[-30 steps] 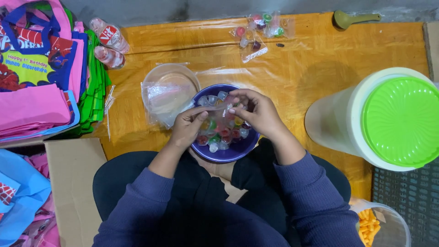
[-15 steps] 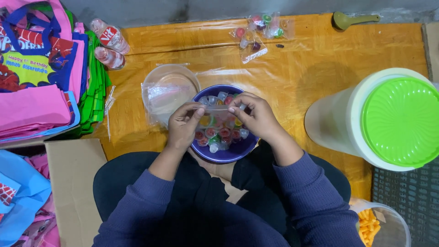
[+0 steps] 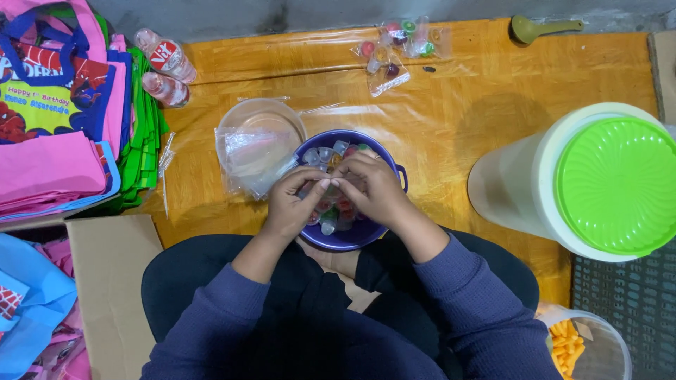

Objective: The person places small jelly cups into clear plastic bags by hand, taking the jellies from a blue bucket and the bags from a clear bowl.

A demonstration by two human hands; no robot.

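Two hands meet over a bowl on a wide orange worktop [image 3: 479,77], which carries everything else. Largest on it is a white tub with a ribbed green lid [image 3: 605,184] at the right edge; at the left lies a stack of pink, blue and green cloth bags [image 3: 63,119], with two small bottles [image 3: 165,70] beside it. Nearer the middle, a clear round container holding clear plastic bags [image 3: 257,148] touches the purple bowl [image 3: 359,236], which is full of small coloured jelly cups [image 3: 327,226]. Above the bowl, the left hand [image 3: 292,204] and right hand [image 3: 373,190] come together, fingertips touching; each grip is pressed together, pinching something small and clear that I cannot make out. Farther back lie packed bags of jelly cups [image 3: 398,46] and a green scoop [image 3: 539,28].
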